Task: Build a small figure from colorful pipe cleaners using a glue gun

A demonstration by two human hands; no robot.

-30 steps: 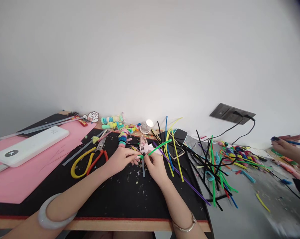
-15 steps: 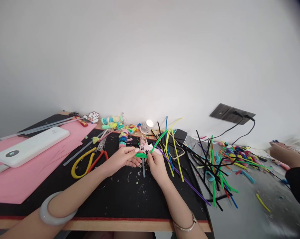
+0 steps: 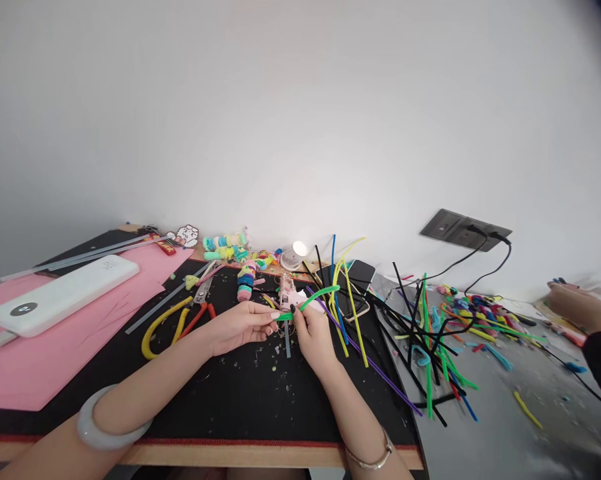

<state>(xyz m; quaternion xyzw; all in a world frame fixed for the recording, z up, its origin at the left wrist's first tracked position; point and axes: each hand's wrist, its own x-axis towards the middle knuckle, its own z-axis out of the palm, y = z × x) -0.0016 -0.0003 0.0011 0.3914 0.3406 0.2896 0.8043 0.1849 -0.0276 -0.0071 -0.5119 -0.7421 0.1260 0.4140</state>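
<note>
Both hands pinch a green pipe cleaner (image 3: 321, 293), folded into a short bundle between them. My left hand (image 3: 245, 327) grips the bundle's left end between thumb and fingers. My right hand (image 3: 311, 333) closes on its right end, and a loose tail curves up to the right from there. Just behind the fingers lies a pale pink glue gun (image 3: 287, 293), partly covered by my right hand, with a clear glue stick (image 3: 288, 341) poking out toward me. Scissors (image 3: 173, 327) with yellow and orange handles rest left of my left hand.
Black, yellow, blue and purple pipe cleaners (image 3: 363, 327) lie to the right, with a larger tangle (image 3: 428, 347) beyond. A white power bank (image 3: 63, 293) sits on pink sheets (image 3: 55, 373). A small lamp (image 3: 299, 249) glows by the wall. Another person's hand (image 3: 573, 307) is at far right.
The green tail has swung down to the right and now curves. My left fingers have drawn closer together and moved slightly right. The other person's hand has shifted a little.
</note>
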